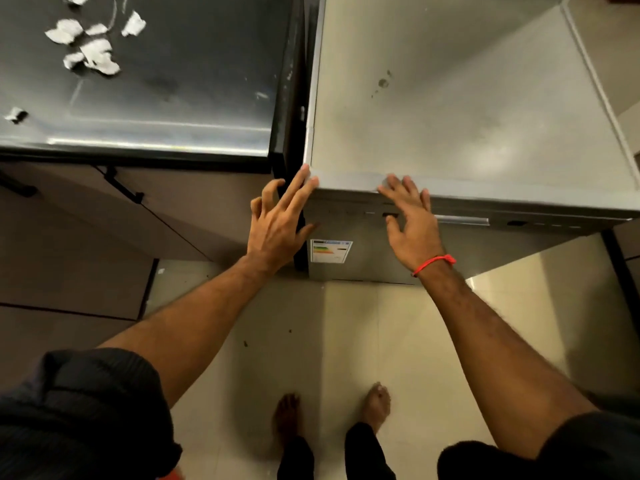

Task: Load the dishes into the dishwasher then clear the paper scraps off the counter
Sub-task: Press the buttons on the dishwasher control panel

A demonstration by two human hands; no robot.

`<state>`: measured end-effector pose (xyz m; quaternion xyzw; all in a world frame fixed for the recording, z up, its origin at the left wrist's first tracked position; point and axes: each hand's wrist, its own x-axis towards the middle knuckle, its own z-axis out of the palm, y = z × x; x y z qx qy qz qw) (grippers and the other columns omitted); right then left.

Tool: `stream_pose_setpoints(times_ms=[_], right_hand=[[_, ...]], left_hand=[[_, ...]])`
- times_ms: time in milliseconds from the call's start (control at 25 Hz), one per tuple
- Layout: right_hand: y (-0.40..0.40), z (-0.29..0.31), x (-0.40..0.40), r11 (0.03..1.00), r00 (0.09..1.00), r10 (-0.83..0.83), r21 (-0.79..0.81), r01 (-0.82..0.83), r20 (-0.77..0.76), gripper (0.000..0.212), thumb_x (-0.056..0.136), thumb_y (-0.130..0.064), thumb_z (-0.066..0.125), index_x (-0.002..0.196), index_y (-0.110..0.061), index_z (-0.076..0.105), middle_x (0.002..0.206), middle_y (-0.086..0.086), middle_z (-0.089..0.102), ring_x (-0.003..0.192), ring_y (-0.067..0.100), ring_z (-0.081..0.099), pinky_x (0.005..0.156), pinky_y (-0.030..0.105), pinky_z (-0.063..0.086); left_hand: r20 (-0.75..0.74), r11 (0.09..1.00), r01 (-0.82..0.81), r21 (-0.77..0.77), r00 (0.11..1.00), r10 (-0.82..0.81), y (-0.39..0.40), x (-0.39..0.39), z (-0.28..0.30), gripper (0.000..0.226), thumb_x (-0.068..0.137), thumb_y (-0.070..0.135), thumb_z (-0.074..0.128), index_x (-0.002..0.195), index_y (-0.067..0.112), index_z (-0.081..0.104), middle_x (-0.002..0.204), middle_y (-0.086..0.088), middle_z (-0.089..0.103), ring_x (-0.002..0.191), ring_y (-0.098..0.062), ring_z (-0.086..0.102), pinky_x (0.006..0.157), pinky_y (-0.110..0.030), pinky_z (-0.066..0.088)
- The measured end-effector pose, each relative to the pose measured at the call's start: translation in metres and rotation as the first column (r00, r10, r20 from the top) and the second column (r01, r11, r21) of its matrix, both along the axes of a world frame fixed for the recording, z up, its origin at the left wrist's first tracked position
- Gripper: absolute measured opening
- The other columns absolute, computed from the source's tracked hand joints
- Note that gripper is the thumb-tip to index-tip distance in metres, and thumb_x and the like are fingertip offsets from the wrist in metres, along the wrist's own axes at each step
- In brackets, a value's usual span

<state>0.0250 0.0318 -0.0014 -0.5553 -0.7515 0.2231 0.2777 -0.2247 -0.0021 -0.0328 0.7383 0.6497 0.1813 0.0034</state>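
Tiled floor (346,323) is seen below a grey dishwasher (467,109), door closed, bearing one energy label (330,251) with unreadable print. Both hands, left (277,223) and right (412,226), are spread flat against its near top edge, grasping nothing. About eight paper scraps (90,46) lie on the dark counter (194,81), far left.

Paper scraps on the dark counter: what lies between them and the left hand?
Head view: bare dark glossy countertop, then its front edge, separates the white torn paper scraps from the left hand at the grey metal dishwasher's corner.

counter (194,98): dark, glossy | on it: white paper scraps (90,46), clustered far-left
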Motion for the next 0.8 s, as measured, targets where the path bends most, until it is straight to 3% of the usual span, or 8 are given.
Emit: stream_pose_setpoints(times_ms=[80, 160, 240, 320, 400, 560, 640, 800], right_hand=[[-0.01, -0.015, -0.01, 0.992, 0.997, -0.055, 0.114, 0.061, -0.058, 0.061, 0.084, 0.007, 0.052, 0.14, -0.017, 0.052, 0.157, 0.001, 0.035, 0.151, 0.018, 0.015, 0.124, 0.036, 0.003], [-0.022, -0.032, -0.018, 0.965, 0.99, -0.086, 0.237, 0.111, -0.111, 0.057, 0.085, 0.006, 0.051, 0.137, -0.015, 0.055, 0.157, 0.004, 0.035, 0.15, 0.024, 0.018, 0.123, 0.035, 0.018], [-0.026, -0.045, -0.018, 0.911, 0.992, -0.1, 0.393, 0.123, -0.079, 0.056, 0.083, 0.007, 0.051, 0.134, -0.014, 0.058, 0.152, 0.009, 0.041, 0.147, 0.031, 0.027, 0.118, 0.044, 0.031], [-0.017, -0.047, -0.01, 0.852, 0.988, -0.155, 0.509, 0.124, 0.018, 0.059, 0.08, 0.003, 0.053, 0.136, -0.016, 0.056, 0.149, 0.012, 0.043, 0.144, 0.035, 0.03, 0.115, 0.053, 0.028], [-0.003, -0.05, 0.004, 0.839, 0.971, -0.224, 0.524, 0.149, 0.083, 0.065, 0.079, -0.002, 0.053, 0.142, -0.017, 0.049, 0.152, 0.01, 0.039, 0.146, 0.032, 0.026, 0.119, 0.054, 0.019], [0.006, -0.067, 0.019, 0.798, 0.969, -0.242, 0.578, 0.17, 0.049, 0.073, 0.073, 0.006, 0.051, 0.144, -0.013, 0.047, 0.151, 0.006, 0.042, 0.146, 0.028, 0.029, 0.121, 0.05, 0.015], [0.009, -0.07, 0.015, 0.776, 0.972, -0.234, 0.6, 0.194, -0.012, 0.073, 0.072, 0.009, 0.05, 0.142, -0.011, 0.049, 0.15, 0.008, 0.045, 0.145, 0.03, 0.031, 0.121, 0.052, 0.016], [0.01, -0.073, 0.01, 0.774, 0.974, -0.224, 0.6, 0.203, -0.042, 0.072, 0.072, 0.01, 0.049, 0.142, -0.008, 0.049, 0.15, 0.01, 0.044, 0.145, 0.033, 0.029, 0.121, 0.055, 0.015]], left_hand=[[0.06, 0.997, -0.032, 0.068, 0.998, 0.028, 0.002, 0.009, -0.017, 0.097, 0.08, 0.045, 0.077, 0.158, 0.029, 0.022, 0.168, 0.007, 0.011, 0.137, -0.024, 0.029, 0.098, -0.031, 0.028], [0.165, 0.99, -0.058, 0.13, 0.986, 0.036, 0.006, 0.02, -0.037, 0.1, 0.077, 0.043, 0.079, 0.157, 0.024, 0.023, 0.168, 0.0, 0.012, 0.135, -0.024, 0.033, 0.098, -0.03, 0.032], [0.275, 0.973, -0.076, 0.218, 0.961, 0.014, 0.015, 0.028, -0.054, 0.099, 0.076, 0.041, 0.081, 0.154, 0.021, 0.022, 0.167, -0.01, 0.015, 0.14, -0.022, 0.031, 0.104, -0.033, 0.035], [0.346, 0.945, -0.074, 0.317, 0.937, -0.043, 0.025, 0.031, -0.064, 0.096, 0.078, 0.039, 0.082, 0.15, 0.02, 0.02, 0.164, -0.019, 0.018, 0.146, -0.015, 0.021, 0.112, -0.03, 0.032], [0.394, 0.916, -0.06, 0.397, 0.912, -0.111, 0.033, 0.032, -0.069, 0.091, 0.082, 0.036, 0.082, 0.147, 0.017, 0.022, 0.161, -0.025, 0.02, 0.148, -0.013, 0.017, 0.115, -0.026, 0.028], [0.426, 0.86, -0.061, 0.506, 0.885, -0.189, 0.042, 0.034, -0.074, 0.08, 0.085, 0.03, 0.083, 0.142, 0.014, 0.029, 0.155, -0.03, 0.026, 0.148, -0.015, 0.021, 0.115, -0.028, 0.03], [0.479, 0.865, -0.117, 0.488, 0.864, -0.154, 0.043, 0.037, -0.074, 0.082, 0.079, 0.023, 0.086, 0.14, 0.019, 0.032, 0.156, -0.025, 0.029, 0.145, -0.009, 0.024, 0.112, -0.023, 0.034], [0.559, 0.889, -0.224, 0.4, 0.828, -0.043, 0.039, 0.046, -0.069, 0.091, 0.068, 0.013, 0.088, 0.137, 0.027, 0.031, 0.158, -0.013, 0.028, 0.14, -0.008, 0.029, 0.095, 0.002, 0.034]])
